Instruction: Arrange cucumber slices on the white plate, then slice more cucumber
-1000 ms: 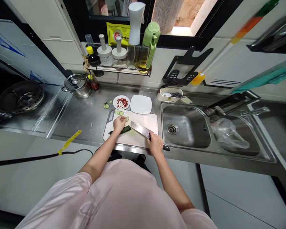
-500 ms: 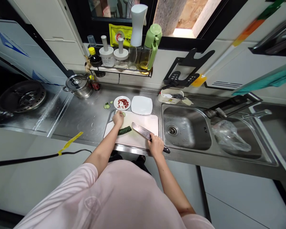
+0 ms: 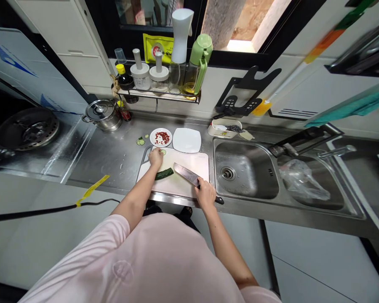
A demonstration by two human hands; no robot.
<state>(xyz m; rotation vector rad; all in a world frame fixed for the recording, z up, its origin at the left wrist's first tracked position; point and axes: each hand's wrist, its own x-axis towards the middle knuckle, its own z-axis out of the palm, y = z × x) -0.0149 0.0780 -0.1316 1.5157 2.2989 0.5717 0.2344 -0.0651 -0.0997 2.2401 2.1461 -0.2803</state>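
Note:
My right hand grips the black handle of a wide kitchen knife. Its blade lies low over the white cutting board, pointing left and away from me. My left hand is at the board's far left part, fingers closed at a pale green cucumber slice. The fingertips are partly hidden from above. A dark green piece of cucumber lies on the board between my left forearm and the blade.
Behind the board stand a plate of chopped red pieces and a white square plate. Several cucumber slices lie on the steel counter to the left. A sink adjoins on the right; a lidded pot stands at back left.
The view has shifted very slightly. Both hands, the knife and the cucumber keep nearly the same places on the board.

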